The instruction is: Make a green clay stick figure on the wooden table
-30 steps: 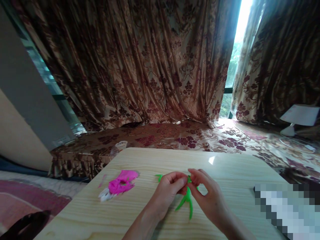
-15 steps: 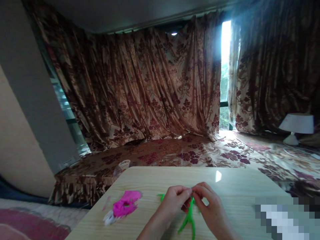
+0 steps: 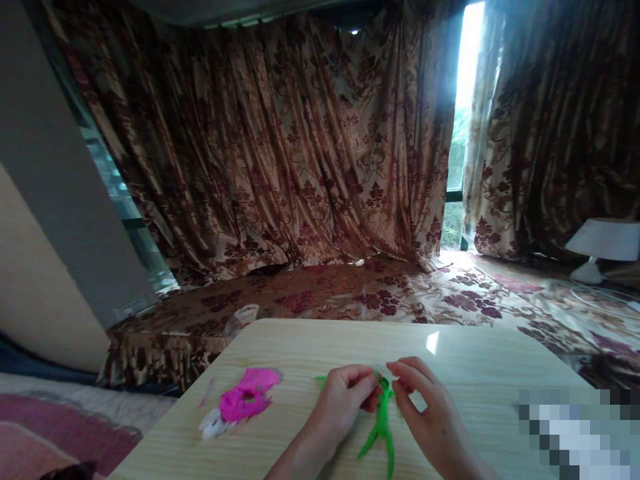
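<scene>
A soft green figure with two long leg-like strips (image 3: 383, 420) stretches over the table toward me. My left hand (image 3: 343, 399) pinches its upper end between thumb and fingers; a small dark loop shows there. Another green tip (image 3: 321, 380) sticks out beyond my left hand, and whether it joins the figure is hidden. Just right of the figure's top is my right hand (image 3: 429, 404), thumb and forefinger apart and nothing visible between them.
A crumpled pink piece (image 3: 247, 397) with a white wad (image 3: 215, 424) lies on the pale wooden table (image 3: 300, 343), left of my hands. Near the table's far left corner stands a clear container (image 3: 241, 319). A pixelated patch covers the right side. A white lamp (image 3: 603, 241) stands behind.
My right fingers have come away from the top of the green figure and opened, moving slightly right. My left hand keeps its pinch. The view has tilted down somewhat.
</scene>
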Available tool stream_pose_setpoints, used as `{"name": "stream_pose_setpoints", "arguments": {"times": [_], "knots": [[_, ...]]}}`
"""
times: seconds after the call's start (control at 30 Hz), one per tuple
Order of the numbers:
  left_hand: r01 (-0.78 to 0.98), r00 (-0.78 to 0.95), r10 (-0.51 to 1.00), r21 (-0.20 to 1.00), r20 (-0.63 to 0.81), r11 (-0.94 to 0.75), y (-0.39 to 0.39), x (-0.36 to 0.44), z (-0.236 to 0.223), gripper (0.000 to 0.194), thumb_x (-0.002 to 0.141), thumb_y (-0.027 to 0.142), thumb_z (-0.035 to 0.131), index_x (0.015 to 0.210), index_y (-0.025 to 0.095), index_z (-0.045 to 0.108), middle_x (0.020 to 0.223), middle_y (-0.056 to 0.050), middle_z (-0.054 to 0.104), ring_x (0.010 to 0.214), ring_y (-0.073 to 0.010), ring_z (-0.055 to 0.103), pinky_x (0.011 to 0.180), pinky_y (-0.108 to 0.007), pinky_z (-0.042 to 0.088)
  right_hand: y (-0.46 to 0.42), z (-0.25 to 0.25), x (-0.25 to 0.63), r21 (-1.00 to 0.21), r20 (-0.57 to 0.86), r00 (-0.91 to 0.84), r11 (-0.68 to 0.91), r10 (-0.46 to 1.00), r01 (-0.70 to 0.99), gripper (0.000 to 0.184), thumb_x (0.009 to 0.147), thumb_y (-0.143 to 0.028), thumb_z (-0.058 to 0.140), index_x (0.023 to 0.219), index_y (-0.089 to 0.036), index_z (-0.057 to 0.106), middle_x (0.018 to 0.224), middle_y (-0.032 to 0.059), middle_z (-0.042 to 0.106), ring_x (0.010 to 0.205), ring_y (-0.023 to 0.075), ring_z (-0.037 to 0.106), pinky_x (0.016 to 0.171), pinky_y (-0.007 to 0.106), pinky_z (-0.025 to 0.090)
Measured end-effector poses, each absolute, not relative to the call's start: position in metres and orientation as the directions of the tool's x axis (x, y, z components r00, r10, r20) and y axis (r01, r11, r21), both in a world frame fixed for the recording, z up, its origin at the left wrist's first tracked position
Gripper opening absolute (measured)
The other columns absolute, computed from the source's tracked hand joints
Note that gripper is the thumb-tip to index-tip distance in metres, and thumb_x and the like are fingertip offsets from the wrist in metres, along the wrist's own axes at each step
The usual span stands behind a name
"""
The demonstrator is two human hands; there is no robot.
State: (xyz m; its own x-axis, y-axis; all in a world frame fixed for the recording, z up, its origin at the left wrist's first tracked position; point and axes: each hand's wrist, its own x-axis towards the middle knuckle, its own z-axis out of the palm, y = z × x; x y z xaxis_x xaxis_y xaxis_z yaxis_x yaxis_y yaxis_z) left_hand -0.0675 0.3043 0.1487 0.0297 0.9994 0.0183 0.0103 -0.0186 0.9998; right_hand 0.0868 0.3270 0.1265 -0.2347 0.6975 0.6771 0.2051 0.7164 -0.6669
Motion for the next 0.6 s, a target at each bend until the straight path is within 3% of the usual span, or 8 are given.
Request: {"name": "stream_pose_setpoints", "arguments": {"times": [0.23, 0.37, 0.6], "knots": [[-0.018, 0.085, 0.996, 1.0, 0.019, -0.017, 0.292, -0.069, 0.142, 0.033, 0.079, 0.04, 0.049, 0.084, 0.011, 0.065, 0.068, -0.004, 0.059, 0.064, -0.0131, 0.052, 0.06, -0.025, 0.039, 0.317, 0.126, 0.08, -0.591, 0.677, -0.355, 0.764, 0.645, 0.26, 0.02, 0.08, -0.016, 0.053, 0.099, -0.022, 0.058, 0.091, 0.0064, 0.052, 0.084, 0.018, 0.054, 0.071, 0.029, 0.048], [-0.048, 0.09, 0.996, 0.999, 0.006, -0.002, 0.289, -0.068, 0.146, 0.038, 0.08, 0.044, 0.045, 0.078, 0.011, 0.064, 0.065, -0.004, 0.058, 0.063, -0.0136, 0.052, 0.059, -0.025, 0.039, 0.317, 0.124, 0.08, -0.597, 0.671, -0.341, 0.752, 0.659, 0.278, 0.016, 0.081, -0.017, 0.054, 0.096, -0.022, 0.058, 0.089, 0.006, 0.052, 0.082, 0.018, 0.054, 0.07, 0.029, 0.048], [0.052, 0.071, 0.996, 0.997, 0.052, -0.056, 0.289, -0.068, 0.144, 0.037, 0.077, 0.046, 0.049, 0.071, 0.012, 0.063, 0.061, -0.002, 0.055, 0.057, -0.0113, 0.048, 0.056, -0.023, 0.035, 0.317, 0.128, 0.081, -0.638, 0.651, -0.344, 0.733, 0.677, 0.236, 0.011, 0.084, -0.016, 0.049, 0.085, -0.02, 0.059, 0.082, 0.0049, 0.053, 0.076, 0.0165, 0.053, 0.066, 0.027, 0.046]]}}
